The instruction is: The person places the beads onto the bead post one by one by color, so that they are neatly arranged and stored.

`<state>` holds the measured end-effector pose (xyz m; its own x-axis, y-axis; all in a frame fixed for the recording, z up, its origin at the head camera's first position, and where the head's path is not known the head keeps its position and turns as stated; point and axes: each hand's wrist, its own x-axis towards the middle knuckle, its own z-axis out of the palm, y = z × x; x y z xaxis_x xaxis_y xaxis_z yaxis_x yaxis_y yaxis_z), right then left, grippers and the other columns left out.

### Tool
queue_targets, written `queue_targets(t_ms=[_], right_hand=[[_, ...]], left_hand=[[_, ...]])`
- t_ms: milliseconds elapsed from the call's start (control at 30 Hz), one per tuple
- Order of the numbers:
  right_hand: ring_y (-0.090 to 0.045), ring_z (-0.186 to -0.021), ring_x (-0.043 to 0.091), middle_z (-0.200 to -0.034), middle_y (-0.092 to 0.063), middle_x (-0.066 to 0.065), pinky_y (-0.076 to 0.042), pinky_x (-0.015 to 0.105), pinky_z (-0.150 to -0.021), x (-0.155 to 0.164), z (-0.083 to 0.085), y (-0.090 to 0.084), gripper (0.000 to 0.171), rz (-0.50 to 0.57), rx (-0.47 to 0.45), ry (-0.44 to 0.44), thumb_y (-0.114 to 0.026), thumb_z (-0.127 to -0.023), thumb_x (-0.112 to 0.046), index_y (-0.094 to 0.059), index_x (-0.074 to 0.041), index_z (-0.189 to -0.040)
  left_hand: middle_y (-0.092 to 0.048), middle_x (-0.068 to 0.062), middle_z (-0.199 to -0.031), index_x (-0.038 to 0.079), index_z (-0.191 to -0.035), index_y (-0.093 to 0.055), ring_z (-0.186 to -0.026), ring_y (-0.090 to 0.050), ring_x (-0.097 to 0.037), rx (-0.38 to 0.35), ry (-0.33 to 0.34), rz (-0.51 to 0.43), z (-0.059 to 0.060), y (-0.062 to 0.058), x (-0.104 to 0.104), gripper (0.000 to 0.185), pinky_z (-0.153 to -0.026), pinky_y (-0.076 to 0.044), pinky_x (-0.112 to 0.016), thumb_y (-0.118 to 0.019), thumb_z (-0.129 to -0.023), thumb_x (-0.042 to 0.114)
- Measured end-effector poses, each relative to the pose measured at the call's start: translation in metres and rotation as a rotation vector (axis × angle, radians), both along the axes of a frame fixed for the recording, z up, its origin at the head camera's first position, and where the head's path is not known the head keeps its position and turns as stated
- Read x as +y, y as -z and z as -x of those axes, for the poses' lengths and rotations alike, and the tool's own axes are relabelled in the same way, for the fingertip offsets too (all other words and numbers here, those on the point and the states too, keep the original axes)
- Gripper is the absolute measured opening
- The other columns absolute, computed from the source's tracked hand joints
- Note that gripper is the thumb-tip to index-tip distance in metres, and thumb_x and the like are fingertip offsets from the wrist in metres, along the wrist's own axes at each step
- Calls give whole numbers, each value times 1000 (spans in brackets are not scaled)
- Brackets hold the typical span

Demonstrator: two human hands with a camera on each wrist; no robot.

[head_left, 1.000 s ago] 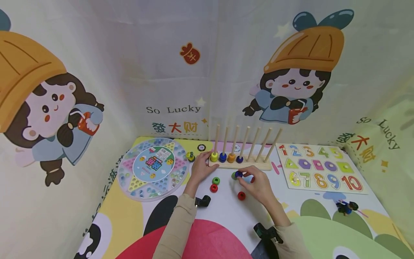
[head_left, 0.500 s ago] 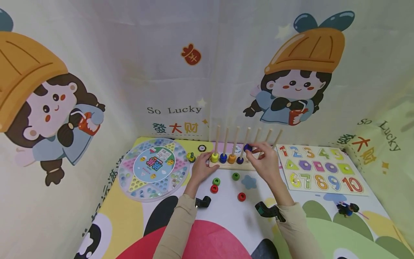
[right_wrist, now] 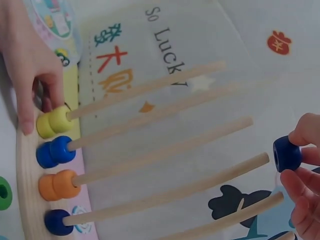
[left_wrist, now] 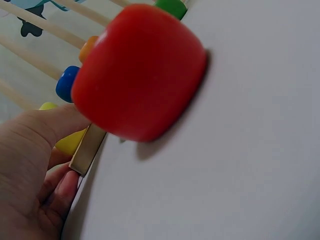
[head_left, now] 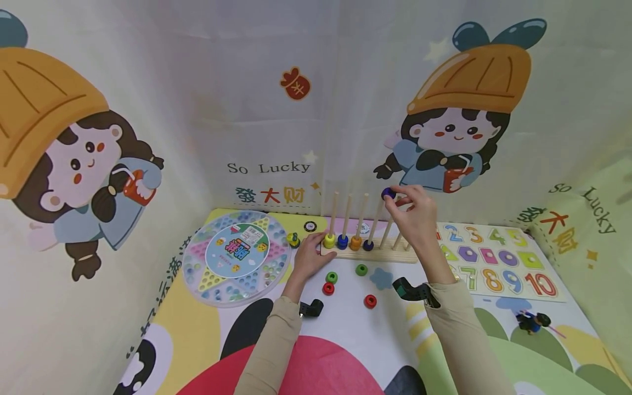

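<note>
My left hand [head_left: 312, 255] grips the left end of the wooden peg stand [head_left: 380, 255], thumb along its front edge. On the stand, pairs of yellow beads [right_wrist: 54, 121], blue beads [right_wrist: 56, 151] and orange beads [right_wrist: 59, 185] sit on the first three pegs. A single dark blue bead [right_wrist: 58, 222] lies at the foot of the fourth peg [right_wrist: 215, 190]. Between thumb and fingers my right hand [head_left: 415, 216] pinches another dark blue bead [right_wrist: 286, 153], held just off that peg's tip. The remaining pegs are partly hidden behind the right hand.
In front of the stand lie two green beads [head_left: 361, 269] and two red beads [head_left: 370, 301]. A round marble game board [head_left: 237, 258] is at the left, with a small yellow-green toy [head_left: 293, 240] beside it. At right are a number puzzle board [head_left: 513, 263] and a small figurine [head_left: 533, 321].
My right hand has picked the dark blue bead up from beside the green one and raised it to the top of the fourth peg. The left hand has stayed on the stand.
</note>
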<state>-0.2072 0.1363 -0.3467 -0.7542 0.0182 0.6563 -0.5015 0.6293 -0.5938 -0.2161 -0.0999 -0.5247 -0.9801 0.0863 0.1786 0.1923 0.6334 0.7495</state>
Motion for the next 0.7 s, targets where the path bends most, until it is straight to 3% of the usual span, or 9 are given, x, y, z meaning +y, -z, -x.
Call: queue_targets(t_ms=[333, 533, 700], right_hand=[[-64, -74, 34, -102, -65, 20, -41, 36, -68, -5, 4, -2, 25, -81, -64, 27, -73, -87, -12, -73, 4, -106], [-64, -78, 29, -103, -67, 17, -45, 30, -63, -2, -5, 5, 23, -90, -75, 12, -71, -89, -15, -73, 1, -105], [-66, -81, 28, -96, -70, 15, -44, 20, -61, 2, -18, 26, 19, -69, -98, -52, -72, -88, -11, -74, 1, -103]], left_hand=[[-53, -11, -138, 15, -144, -53, -109, -55, -25, -17, -5, 25, 2, 2, 0, 69, -87, -48, -41, -78, -83, 34], [-54, -12, -137, 15, -143, -53, -110, -55, -26, 0, -1, 26, 2, 3, 0, 68, -88, -48, -42, -78, -83, 34], [-54, -13, -136, 14, -143, -54, -102, -56, -25, 4, -3, 6, 2, 3, 0, 67, -82, -49, -39, -79, -83, 32]])
